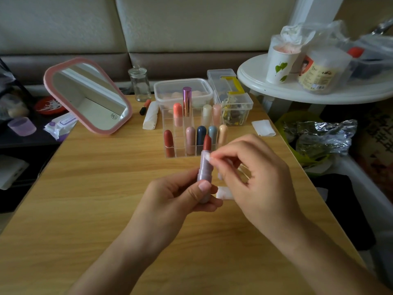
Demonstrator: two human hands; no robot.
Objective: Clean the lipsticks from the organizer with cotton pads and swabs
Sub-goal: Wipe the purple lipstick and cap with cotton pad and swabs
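My left hand (pixel 182 194) grips the lilac case of an open lipstick (pixel 204 167), held upright with its dark red bullet sticking out on top. My right hand (pixel 251 173) pinches a small white cotton piece (pixel 209 156) against the case's upper rim. A white cotton pad (pixel 223 192) shows just below my right hand. Behind them the clear acrylic organizer (pixel 170 155) holds several capped lipsticks in red, pink, navy, grey-blue, cream and coral, plus a tall purple metallic one (pixel 187 101).
On the wooden table stand a pink-framed mirror (pixel 89 96), a glass jar (pixel 139 84), a lidded plastic tub (pixel 182 90), a clear box of small items (pixel 234 105), a rolled white cloth (pixel 151 116) and a cotton pad (pixel 263 127). A white round side table (pixel 319 90) stands at right.
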